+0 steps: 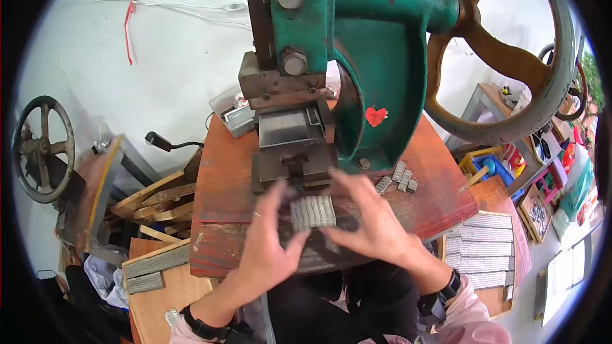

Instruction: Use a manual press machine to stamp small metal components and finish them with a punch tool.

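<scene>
A row of small ribbed metal pieces (313,211) sits side by side near the front edge of the red-brown worktable, between my two hands. My left hand (271,242) is at its left, fingers stretched forward and slightly blurred, thumb close to the lower left corner. At the other side my right hand (373,223) is spread, its thumb at the lower right corner and its fingertips apart from the pieces. Whether either thumb presses on the row I cannot tell. Just beyond stands a green press (386,70) with a steel die (292,129) at its base.
Several loose metal pieces (404,177) lie right of the die. Wooden trays holding rows of pieces flank the table, one right (497,302) and one left (169,296). A large handwheel (503,130) overhangs the right side. A clear plastic box (237,118) stands behind.
</scene>
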### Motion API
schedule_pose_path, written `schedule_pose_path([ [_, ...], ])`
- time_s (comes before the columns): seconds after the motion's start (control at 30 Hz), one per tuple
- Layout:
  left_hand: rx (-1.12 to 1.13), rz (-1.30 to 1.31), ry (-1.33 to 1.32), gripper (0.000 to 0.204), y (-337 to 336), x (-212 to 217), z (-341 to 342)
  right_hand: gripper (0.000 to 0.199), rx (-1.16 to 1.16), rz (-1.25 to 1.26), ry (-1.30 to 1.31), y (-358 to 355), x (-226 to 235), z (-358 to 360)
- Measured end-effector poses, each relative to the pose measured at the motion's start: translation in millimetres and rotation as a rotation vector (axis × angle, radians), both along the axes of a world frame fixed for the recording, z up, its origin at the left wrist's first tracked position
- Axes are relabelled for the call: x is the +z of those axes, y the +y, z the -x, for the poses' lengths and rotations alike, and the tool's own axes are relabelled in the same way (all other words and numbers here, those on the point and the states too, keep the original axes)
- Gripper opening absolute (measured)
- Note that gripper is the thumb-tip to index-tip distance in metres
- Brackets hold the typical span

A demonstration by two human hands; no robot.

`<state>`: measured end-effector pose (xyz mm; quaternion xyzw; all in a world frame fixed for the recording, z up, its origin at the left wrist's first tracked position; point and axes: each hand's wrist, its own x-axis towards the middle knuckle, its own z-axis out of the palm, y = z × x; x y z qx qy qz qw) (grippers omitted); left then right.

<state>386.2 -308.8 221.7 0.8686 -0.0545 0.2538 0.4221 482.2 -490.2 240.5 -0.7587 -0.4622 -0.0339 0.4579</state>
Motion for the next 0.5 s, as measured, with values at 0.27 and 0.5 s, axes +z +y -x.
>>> schedule_pose_path([
  [0.27, 0.133, 0.207, -0.137, 0.104, 49, 52, -104, 0.092, -0.232, -0.174, 0.124, 83, 30, -70],
  [0.5, 0.316, -0.210, -0.049, 0.102, 63, 65, -126, 0.088, -0.342, -0.099, 0.145, 93, 42, -109],
])
